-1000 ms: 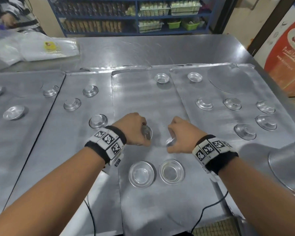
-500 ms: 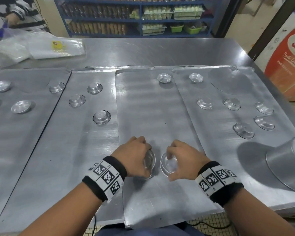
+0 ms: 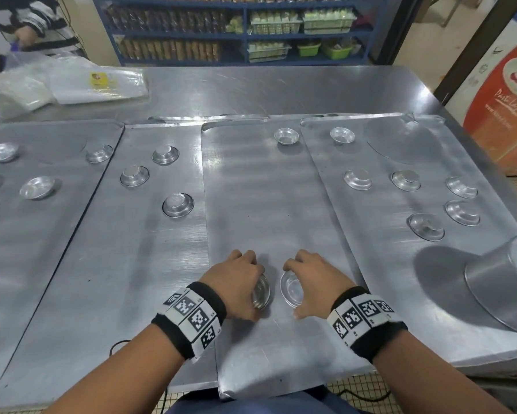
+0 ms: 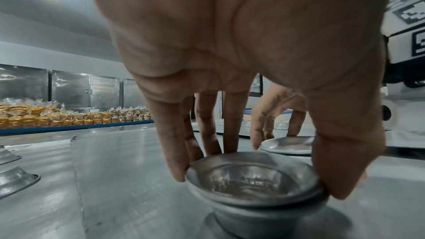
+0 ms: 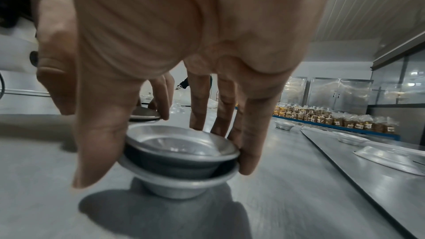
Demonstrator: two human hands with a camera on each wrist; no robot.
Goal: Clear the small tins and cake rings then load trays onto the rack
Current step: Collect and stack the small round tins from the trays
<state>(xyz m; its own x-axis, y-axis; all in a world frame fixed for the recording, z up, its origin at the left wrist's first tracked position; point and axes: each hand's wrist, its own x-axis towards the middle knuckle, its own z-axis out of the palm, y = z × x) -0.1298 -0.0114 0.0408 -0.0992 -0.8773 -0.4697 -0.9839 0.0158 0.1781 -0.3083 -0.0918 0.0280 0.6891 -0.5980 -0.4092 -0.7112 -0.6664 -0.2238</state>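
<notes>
Stainless steel is stretching across the whole work table point(image 3: 251, 88), with blue shelving point(image 3: 236, 28) of packaged goods standing behind it and another person's striped sleeve point(image 3: 36, 22) showing at the far left corner. Four flat trays are lying side by side on the table; the middle tray point(image 3: 260, 204) is the one being worked over. A large cake ring point(image 3: 502, 294) is sitting upside down on the rightmost tray, at the right edge of view. Small tins are lying scattered over the trays, some upright, some inverted, such as the inverted tin point(image 3: 178, 204) on the tray to the left.

Near the front edge of the middle tray, the left hand point(image 3: 236, 282) is curling thumb and fingers around the rim of the left stack point(image 4: 255, 184), two tins nested one inside the other. Just beside it, the right hand point(image 3: 314, 282) is gripping the right stack point(image 5: 181, 152) the same way; there the upper tin is sitting slightly tilted in the lower one.

Judging from this, the nesting is going well but the right pair is wanting a gentle press to seat level. Lifting by the lower rim, rather than only the top tin, should be keeping each pair together while reaching for the two upright tins at the far end.
</notes>
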